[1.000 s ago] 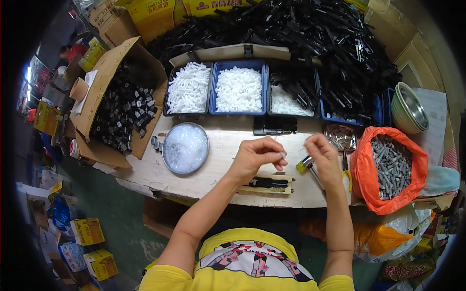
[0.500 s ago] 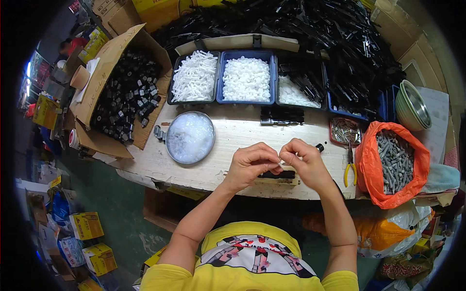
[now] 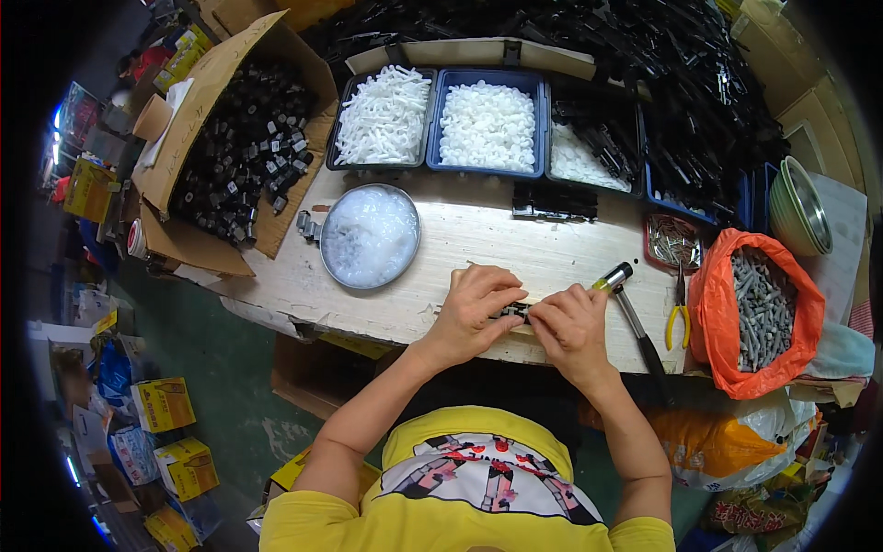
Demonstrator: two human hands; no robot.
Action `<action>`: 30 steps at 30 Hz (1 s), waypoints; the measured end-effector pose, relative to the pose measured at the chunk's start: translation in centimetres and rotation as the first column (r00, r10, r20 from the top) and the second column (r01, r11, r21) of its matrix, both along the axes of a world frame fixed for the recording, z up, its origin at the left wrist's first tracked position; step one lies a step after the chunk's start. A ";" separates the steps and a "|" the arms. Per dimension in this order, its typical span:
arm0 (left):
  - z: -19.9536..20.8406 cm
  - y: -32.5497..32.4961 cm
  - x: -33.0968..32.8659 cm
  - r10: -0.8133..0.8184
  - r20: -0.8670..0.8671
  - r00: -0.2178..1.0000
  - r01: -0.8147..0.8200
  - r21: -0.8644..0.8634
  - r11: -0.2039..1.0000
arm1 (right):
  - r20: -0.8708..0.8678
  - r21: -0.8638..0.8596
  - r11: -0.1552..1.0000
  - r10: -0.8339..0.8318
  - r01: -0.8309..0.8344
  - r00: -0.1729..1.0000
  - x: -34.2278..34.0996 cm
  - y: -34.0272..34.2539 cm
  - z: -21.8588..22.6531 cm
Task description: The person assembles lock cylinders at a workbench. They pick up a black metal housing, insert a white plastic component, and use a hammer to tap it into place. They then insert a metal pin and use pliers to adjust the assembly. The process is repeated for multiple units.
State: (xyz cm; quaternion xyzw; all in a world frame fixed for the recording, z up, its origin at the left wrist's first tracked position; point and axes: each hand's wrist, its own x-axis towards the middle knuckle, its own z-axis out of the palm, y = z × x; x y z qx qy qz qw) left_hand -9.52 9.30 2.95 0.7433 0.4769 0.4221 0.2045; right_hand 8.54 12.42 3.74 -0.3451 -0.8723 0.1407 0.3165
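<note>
Close to the front edge of the bench, both hands bend over a narrow black part [image 3: 511, 312] that lies on a pale wooden block [image 3: 517, 352]. My left hand [image 3: 474, 313] is closed on its left end, thumb and fingers pinched. My right hand [image 3: 572, 333] presses its fingertips on the right end; anything small under them is hidden. Just right of my right hand lies a hammer [image 3: 633, 316] with a metal shaft and black grip. Beyond my hands is a round dish [image 3: 370, 235] of whitish, glossy grease-like stuff.
Behind stand a tray of white sticks [image 3: 384, 118], a blue tray of white caps [image 3: 488, 127] and piled black parts [image 3: 662, 83]. On the right are yellow-handled pliers [image 3: 679, 317] and a red bag [image 3: 713, 317] of grey pieces. A cardboard box [image 3: 302, 189] of dark pieces stands left.
My hands have come down from a raised fingertip pinch onto the black part on the block. The hammer, mostly hidden behind my right arm before, now shows. The whole view has shifted slightly.
</note>
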 end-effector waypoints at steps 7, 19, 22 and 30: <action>-1.2 -0.2 0.1 -0.022 -0.107 0.994 0.018 -0.032 0.999 | 0.111 -0.096 0.993 0.085 -0.075 0.990 0.3 0.2 0.1; 5.6 9.1 5.6 -0.278 -0.558 0.782 0.325 -0.016 0.946 | 0.210 0.192 0.823 -0.566 0.534 0.797 10.5 8.2 1.4; 5.2 16.1 11.9 -0.075 -0.548 0.833 0.262 0.271 0.927 | 0.364 0.290 0.761 -0.648 0.580 0.669 12.0 10.6 0.7; 3.3 22.8 18.4 -0.061 -0.815 0.576 0.170 0.046 0.984 | 0.496 0.172 0.802 -0.572 0.572 0.653 12.5 13.0 -0.2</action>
